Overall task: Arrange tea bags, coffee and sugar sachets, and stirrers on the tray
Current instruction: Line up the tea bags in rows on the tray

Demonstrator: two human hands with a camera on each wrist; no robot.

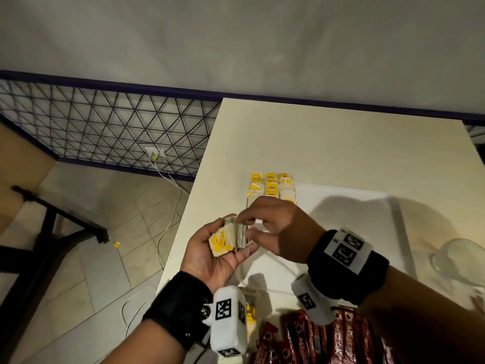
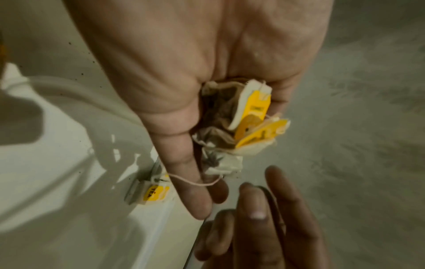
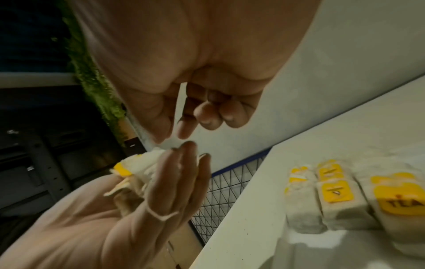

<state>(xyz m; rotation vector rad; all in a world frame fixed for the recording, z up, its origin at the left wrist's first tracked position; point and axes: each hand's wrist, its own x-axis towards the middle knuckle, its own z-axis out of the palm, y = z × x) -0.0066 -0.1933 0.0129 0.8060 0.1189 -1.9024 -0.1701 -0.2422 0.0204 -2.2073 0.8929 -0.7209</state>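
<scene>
Left hand (image 1: 213, 252) is lying palm up over the table's (image 1: 341, 153) left edge, fingers cupping a loose bunch of tea bags (image 1: 227, 239) with yellow tags; one string is looping round a finger. Right hand (image 1: 273, 224) is reaching in from 3 o'clock, thumb and fingertips pinching at the top of that bunch, other fingers curling in; exactly which bag it is gripping, can't tell. Laid-out tea bags (image 1: 272, 187) are sitting in neat rows at 12 o'clock from the hands, at the far-left corner of the white tray (image 1: 354, 206). Red sachets (image 1: 328, 337) are piling at 6 o'clock. Clear glass (image 1: 456, 258) is standing at 3 o'clock, blurred.
</scene>
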